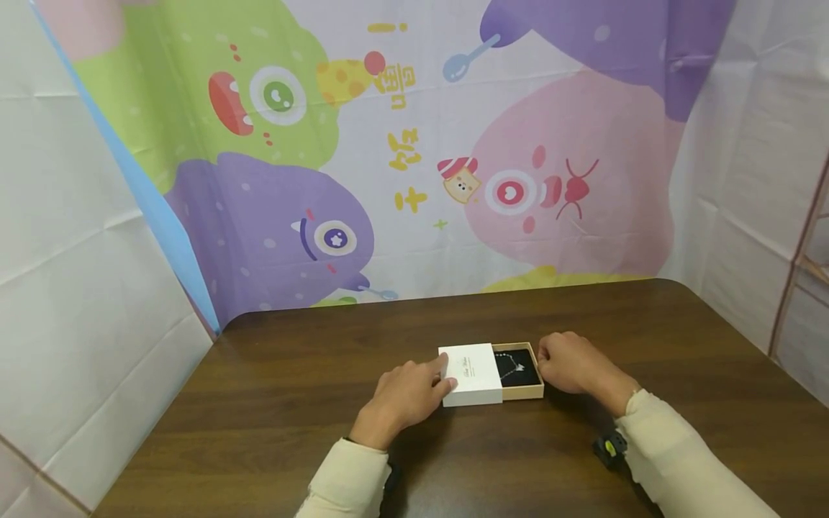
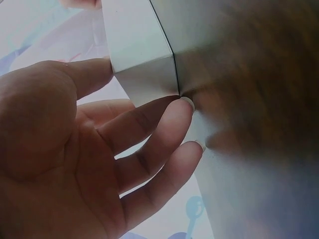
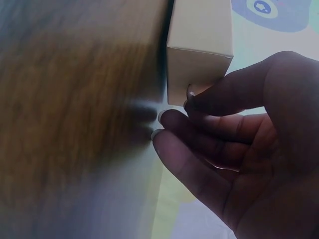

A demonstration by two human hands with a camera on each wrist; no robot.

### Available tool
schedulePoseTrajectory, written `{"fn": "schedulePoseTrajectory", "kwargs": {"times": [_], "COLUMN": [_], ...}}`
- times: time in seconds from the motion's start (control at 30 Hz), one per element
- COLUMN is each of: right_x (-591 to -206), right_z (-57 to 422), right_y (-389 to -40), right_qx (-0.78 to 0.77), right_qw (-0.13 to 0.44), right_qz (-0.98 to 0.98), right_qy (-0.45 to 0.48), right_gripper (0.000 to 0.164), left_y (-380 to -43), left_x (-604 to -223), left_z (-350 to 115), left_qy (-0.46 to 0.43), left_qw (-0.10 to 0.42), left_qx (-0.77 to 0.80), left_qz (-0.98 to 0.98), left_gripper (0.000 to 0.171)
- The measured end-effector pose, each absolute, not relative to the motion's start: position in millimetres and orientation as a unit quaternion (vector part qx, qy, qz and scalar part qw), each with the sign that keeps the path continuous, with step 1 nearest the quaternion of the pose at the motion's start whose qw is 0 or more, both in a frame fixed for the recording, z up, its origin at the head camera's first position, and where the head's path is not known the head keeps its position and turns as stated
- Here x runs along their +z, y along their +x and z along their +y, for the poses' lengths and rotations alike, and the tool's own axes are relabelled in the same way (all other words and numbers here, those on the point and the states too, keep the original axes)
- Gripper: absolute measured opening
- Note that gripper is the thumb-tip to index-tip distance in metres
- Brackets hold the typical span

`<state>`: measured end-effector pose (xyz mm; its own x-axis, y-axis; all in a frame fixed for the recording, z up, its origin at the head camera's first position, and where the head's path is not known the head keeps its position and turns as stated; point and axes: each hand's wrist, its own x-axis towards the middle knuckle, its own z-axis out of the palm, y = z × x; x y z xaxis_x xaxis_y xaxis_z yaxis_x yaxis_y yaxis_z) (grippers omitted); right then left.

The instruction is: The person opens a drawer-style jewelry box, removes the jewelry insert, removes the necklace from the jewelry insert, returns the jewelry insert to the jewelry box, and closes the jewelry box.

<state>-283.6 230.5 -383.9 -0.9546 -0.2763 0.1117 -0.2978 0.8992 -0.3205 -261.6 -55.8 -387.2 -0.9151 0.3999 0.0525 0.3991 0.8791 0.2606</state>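
A slide-out jewelry box lies on the table, its white sleeve [image 1: 471,378] to the left and its tan drawer [image 1: 523,393] pulled partly out to the right. On black padding [image 1: 529,375] in the drawer rests a fine silver chain [image 1: 512,365] with a small pale pendant. My left hand [image 1: 404,392] grips the sleeve's left end between thumb and fingers. At the drawer's right end, my right hand [image 1: 573,363] has its fingers curled, thumb and index fingertips meeting against the end wall [image 3: 197,69]; what they pinch there is hidden.
The brown wooden table [image 1: 291,403] extends around the box on all sides. Behind it hangs a cloth [image 1: 414,252] printed with cartoon monsters, and pale cloth walls [image 1: 97,288] stand left and right. A dark wrist device [image 1: 610,449] sits under the right sleeve.
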Motion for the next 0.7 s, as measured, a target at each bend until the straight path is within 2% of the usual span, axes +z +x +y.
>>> {"fn": "schedulePoseTrajectory", "kwargs": {"times": [0.7], "right_x": [-385.6], "right_z": [231.0], "right_y": [-285.3], "right_qx": [0.165], "right_qw": [0.034], "right_qz": [-0.976], "right_qy": [0.139], "right_gripper": [0.016], "left_y": [-260.9], "left_x": [-386.7], "left_z": [-55.7], "left_qy": [0.206], "left_qw": [0.005], "left_qx": [0.138], "left_qz": [0.969], "left_gripper": [0.056]}}
